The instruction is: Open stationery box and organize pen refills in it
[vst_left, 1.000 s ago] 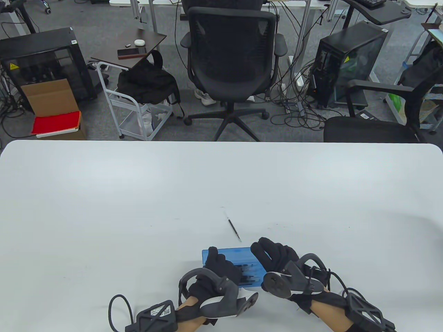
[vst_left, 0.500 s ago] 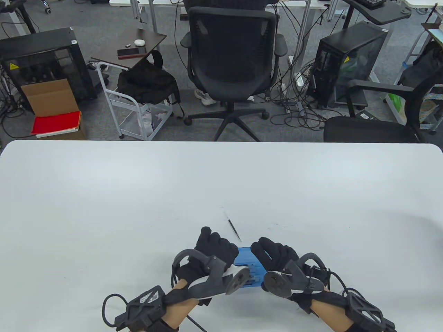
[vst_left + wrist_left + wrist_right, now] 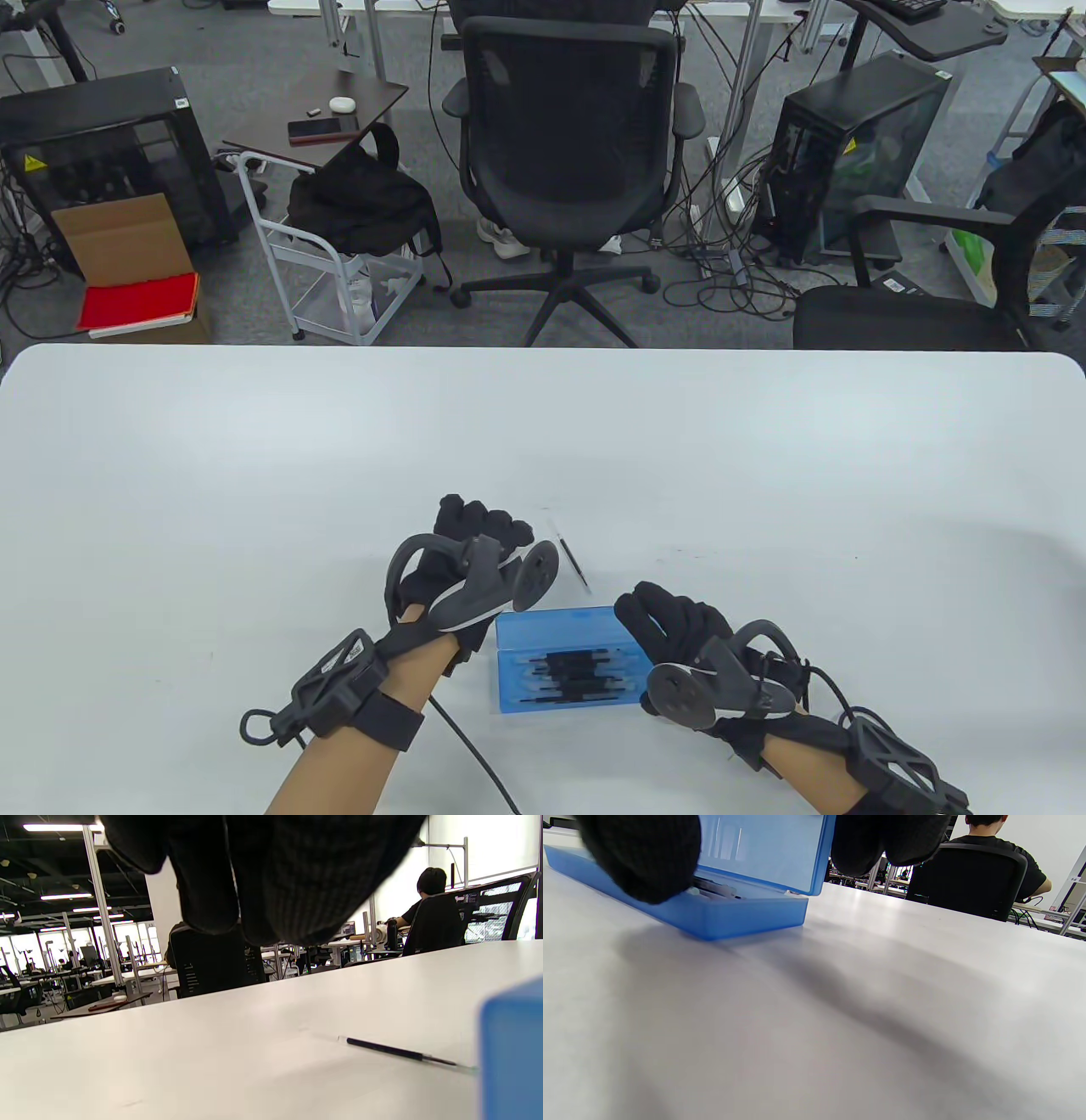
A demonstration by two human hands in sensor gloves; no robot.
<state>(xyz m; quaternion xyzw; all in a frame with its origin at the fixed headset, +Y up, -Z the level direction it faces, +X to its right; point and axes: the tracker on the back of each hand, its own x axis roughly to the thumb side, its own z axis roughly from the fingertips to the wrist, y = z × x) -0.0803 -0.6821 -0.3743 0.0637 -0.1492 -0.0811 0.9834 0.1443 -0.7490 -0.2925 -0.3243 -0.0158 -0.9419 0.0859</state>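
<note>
Risk: your right hand [image 3: 670, 624] grips the stationery box [image 3: 564, 671] lid; your left hand [image 3: 471, 543], loosely curled and empty, may flick the loose refill [image 3: 573, 563] up-frame across the worktop [image 3: 254, 475].

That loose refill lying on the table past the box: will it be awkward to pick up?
Probably fiddly. The loose refill is a thin rod lying flat on the smooth white table, so fingers may struggle to get under it. Being round and slim, it could roll if nudged sideways. It looks very light, and long enough to flex a little if pinched at one end.
</note>
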